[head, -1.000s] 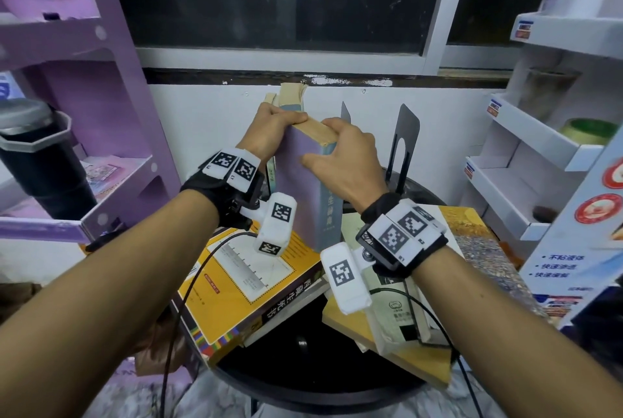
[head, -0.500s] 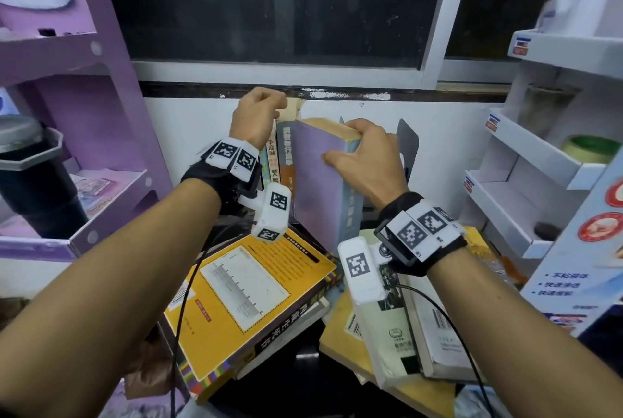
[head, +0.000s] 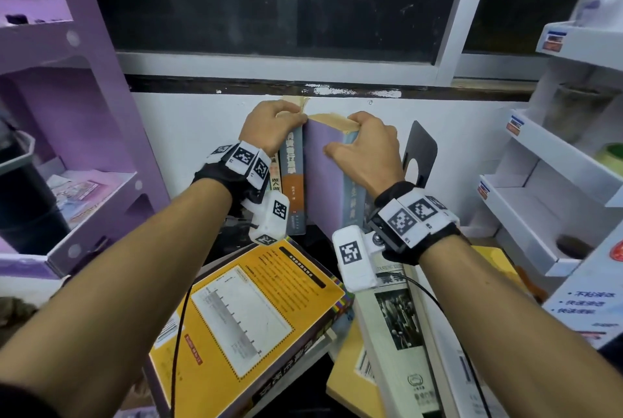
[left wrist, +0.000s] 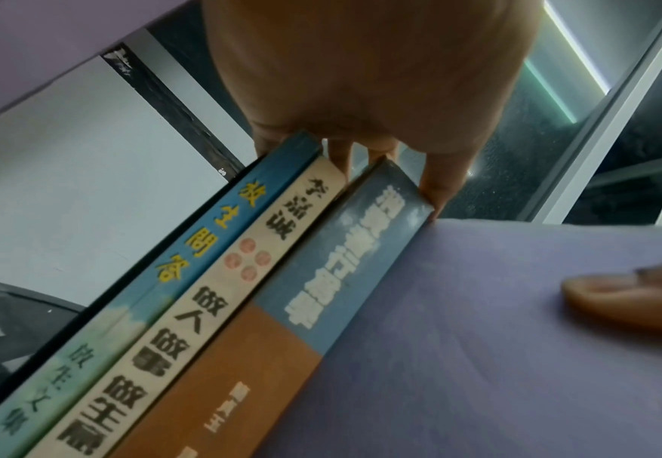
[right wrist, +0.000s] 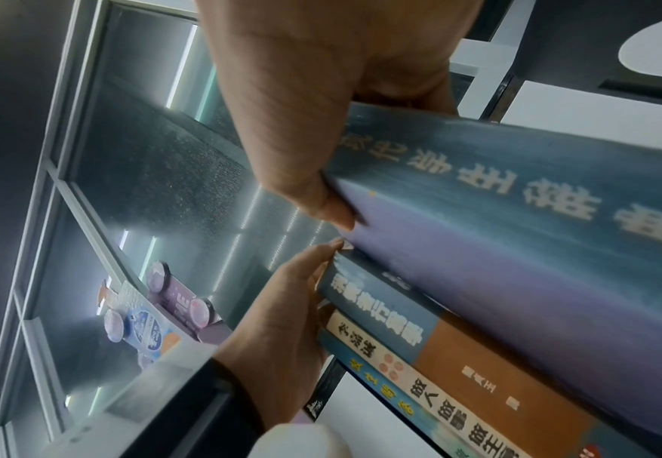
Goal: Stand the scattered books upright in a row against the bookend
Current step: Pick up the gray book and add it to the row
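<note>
Three books [head: 292, 181] stand upright in a row at the back of the table; their blue, cream and blue-and-orange spines [left wrist: 243, 279] fill the left wrist view. My left hand [head: 286, 117] curls over their top edges. Flush against the right of that row stands a thick purple book [head: 323, 178], which my right hand [head: 354, 134] grips at the top, thumb on the cover [right wrist: 517, 279] and fingers behind. A black metal bookend [head: 419, 148] stands to the right of the purple book with a gap between them.
A yellow book [head: 249, 309] lies flat at front left on the round black table [head: 296, 394]. A white book [head: 394, 316] lies at front right, on top of a tan one [head: 344, 380]. A purple shelf unit [head: 84, 181] is on the left and white shelves [head: 546, 181] on the right.
My left hand left the purple book and took hold of the tops of the standing row. My right hand brought the purple book upright against that row.
</note>
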`<state>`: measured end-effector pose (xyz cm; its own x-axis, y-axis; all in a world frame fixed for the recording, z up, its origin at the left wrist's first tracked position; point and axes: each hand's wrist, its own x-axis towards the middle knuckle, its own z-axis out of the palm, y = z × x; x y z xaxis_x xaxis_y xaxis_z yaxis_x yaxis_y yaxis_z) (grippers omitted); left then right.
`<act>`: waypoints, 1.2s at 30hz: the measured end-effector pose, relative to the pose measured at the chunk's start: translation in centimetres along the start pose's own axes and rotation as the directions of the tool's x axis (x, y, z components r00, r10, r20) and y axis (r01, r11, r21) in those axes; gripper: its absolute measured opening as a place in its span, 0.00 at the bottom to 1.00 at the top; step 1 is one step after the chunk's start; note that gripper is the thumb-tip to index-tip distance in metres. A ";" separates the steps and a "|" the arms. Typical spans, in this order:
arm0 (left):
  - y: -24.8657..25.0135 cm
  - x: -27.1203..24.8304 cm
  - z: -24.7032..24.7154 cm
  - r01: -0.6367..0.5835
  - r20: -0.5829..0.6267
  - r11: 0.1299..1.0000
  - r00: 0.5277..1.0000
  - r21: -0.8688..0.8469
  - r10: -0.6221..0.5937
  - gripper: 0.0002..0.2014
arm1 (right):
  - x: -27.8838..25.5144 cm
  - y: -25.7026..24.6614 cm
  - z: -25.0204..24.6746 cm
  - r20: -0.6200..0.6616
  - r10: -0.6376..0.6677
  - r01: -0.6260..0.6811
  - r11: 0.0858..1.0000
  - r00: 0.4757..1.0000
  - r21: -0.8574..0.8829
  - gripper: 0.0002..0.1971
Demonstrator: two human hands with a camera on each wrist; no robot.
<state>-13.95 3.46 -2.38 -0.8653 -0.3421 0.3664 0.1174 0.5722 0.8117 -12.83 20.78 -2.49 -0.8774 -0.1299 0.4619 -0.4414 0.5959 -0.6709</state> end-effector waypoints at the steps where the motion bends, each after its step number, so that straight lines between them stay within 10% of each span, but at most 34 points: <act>1: -0.2 0.1 0.1 -0.013 -0.005 1.000 1.000 -0.010 0.013 0.15 | 0.3 0.0 0.3 -0.005 -0.003 0.003 1.000 1.000 -0.004 0.22; 25: -2.7 1.2 0.4 -0.113 -0.002 0.991 0.994 0.072 0.114 0.13 | 2.0 1.8 6.4 0.043 0.103 -0.104 0.994 0.994 0.022 0.21; 36: -2.7 1.3 0.5 -0.114 0.007 0.991 0.993 0.065 0.114 0.13 | 1.5 2.3 5.6 0.292 0.057 -0.046 0.998 0.955 -0.045 0.45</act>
<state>-15.58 1.80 -4.36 -0.8494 -0.2696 0.4536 0.1838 0.6546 0.7332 -16.24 17.57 -6.58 -0.9179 -0.3215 0.2328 -0.3915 0.6363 -0.6648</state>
